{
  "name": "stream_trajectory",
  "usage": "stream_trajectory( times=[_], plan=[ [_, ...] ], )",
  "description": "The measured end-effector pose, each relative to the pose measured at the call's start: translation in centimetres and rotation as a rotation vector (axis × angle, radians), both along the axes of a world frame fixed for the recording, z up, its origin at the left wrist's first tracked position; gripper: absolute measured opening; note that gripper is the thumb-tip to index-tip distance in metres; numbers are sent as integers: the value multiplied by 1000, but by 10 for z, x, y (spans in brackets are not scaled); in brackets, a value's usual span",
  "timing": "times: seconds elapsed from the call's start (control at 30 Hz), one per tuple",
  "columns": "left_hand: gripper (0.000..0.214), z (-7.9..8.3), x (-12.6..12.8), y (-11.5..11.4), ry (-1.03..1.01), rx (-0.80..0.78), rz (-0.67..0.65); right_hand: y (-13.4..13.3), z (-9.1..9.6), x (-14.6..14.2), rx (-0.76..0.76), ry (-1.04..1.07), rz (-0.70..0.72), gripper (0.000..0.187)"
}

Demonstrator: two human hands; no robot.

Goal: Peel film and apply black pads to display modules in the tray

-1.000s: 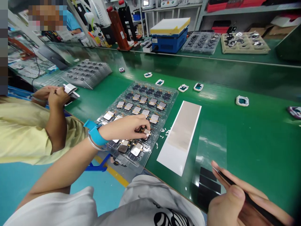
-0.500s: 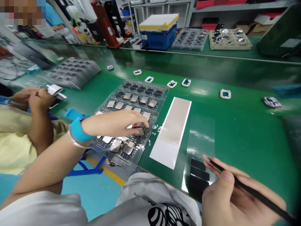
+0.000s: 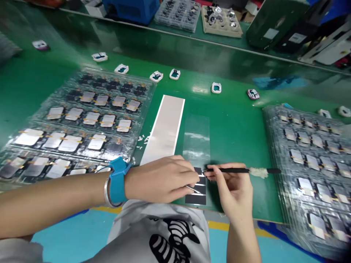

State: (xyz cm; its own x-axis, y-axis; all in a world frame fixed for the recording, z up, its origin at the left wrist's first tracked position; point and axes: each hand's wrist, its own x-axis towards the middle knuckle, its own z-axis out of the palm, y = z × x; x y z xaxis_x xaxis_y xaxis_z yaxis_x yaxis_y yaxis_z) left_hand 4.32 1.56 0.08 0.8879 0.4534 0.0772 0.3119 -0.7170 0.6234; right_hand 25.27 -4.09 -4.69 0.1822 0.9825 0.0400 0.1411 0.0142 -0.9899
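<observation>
My left hand [image 3: 164, 178], with a blue wrist strap [image 3: 117, 179], rests closed at the near table edge and pinches a small thin part that I cannot make out. My right hand [image 3: 233, 187] is closed on black tweezers [image 3: 236, 170] lying crosswise, their tip at the left fingertips. Both hands meet over a clear film strip [image 3: 196, 146] carrying small black rectangular pieces [image 3: 195, 199]. A long white strip [image 3: 166, 129] lies just left of the film.
A clear blister tray [image 3: 41, 109] of small silver modules lies at the left, and a second tray [image 3: 276, 146] at the right. Small white-framed parts [image 3: 216, 87] sit in a row on the green belt. Farther back stand a blue box [image 3: 131, 7] and parts trays [image 3: 222, 16].
My left hand left the left tray and came to the film strip. My right hand rose with the tweezers to meet it. The view swung right and down, showing the right tray.
</observation>
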Motion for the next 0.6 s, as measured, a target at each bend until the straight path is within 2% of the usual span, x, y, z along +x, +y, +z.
stream_trajectory(
  times=[0.17,0.6],
  plan=[
    [25,-8,-3,0,38,25,-44,-2,1,0,-7,7,8,16],
    [25,-10,-2,-2,21,-22,-22,-3,3,-2,-6,-57,-19,16]
  ],
)
